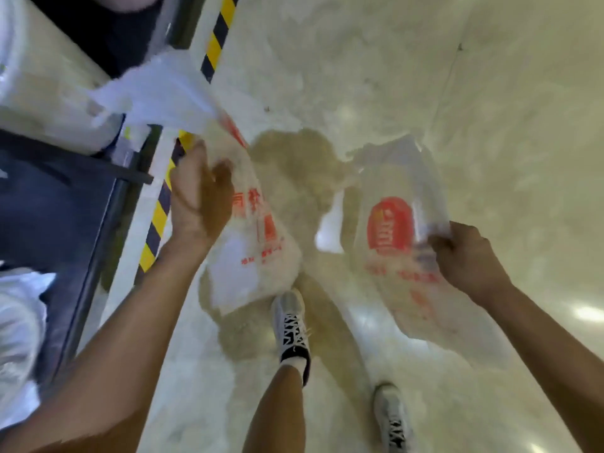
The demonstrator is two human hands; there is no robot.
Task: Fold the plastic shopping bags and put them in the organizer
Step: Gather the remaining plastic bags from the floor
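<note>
Bags in both hands, seen from my head looking down at the floor. My left hand point(199, 194) is gripping a clear plastic bag point(251, 243) with red print; the fingers are curling round its upper part, so this grip is grasping the bag, which is hanging in the air above the pale glossy floor point(490, 93), its lower end just above my left shoe point(292, 325). My right hand point(464, 256) is pinching the edge of a second clear plastic bag point(392, 243), which is carrying a round red mark and red lettering; this grip too is grasping its bag. The second bag is hanging to the right of the first, apart from it, and both frames of plastic are blurring with motion. A third, whiter bag point(157, 89) is trailing up and to the left from the first bag toward the bench edge point(39, 103) at the upper left; whether it is joining the first bag I cannot tell. A yellow and black striped strip point(157, 220) is running along the floor beside a dark blue panel point(55, 210) on the left. More crumpled white plastic point(16, 338) is lying at the lower left edge. My right shoe point(392, 416) is standing behind the left one. A brownish shadow point(294, 165) is falling on the floor between the two bags
</note>
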